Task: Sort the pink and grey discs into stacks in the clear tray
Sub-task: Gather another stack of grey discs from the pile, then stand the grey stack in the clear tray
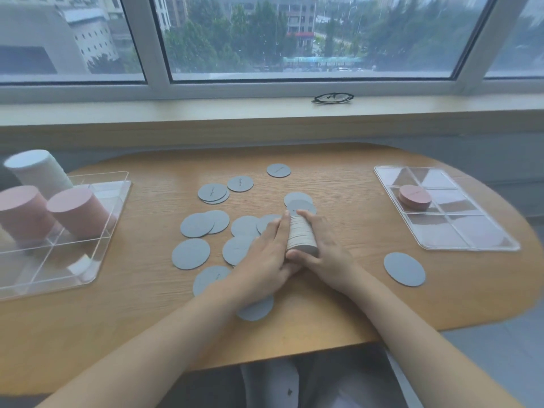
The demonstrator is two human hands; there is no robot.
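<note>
Holding a roll of grey discs [301, 235] on its side between both palms, I have it at the table's centre, its long axis running from 6 to 12 o'clock, away from my body. My left hand [266, 254] presses the roll's left flank with fingers straight and lying along it; my right hand [326, 245] cups the other flank, thumb hooked round the near end. Both hands touch the roll, so neither is nearer.

Loose grey discs [191, 254] lie flat on the table [338, 304], mostly from 8 to 11 o'clock of the roll, some overlapping, two just beyond its far end at 12, one alone [404, 269] at 4 o'clock, and one partly under my left wrist at 6.

The tray [382, 172] with six shallow cells sits well apart at 2 o'clock; a short pink stack [414, 196] stands in its middle-left cell. Another clear tray [123, 184] at 9 o'clock holds two tall pink stacks [78, 213] and a white one [38, 169], all leaning.

My judgement: the roll must be tipped upright before it goes anywhere, since its axis lies flat and squeezed discs could spill out sideways. The right hand would have the shorter reach to the 2 o'clock tray.
</note>
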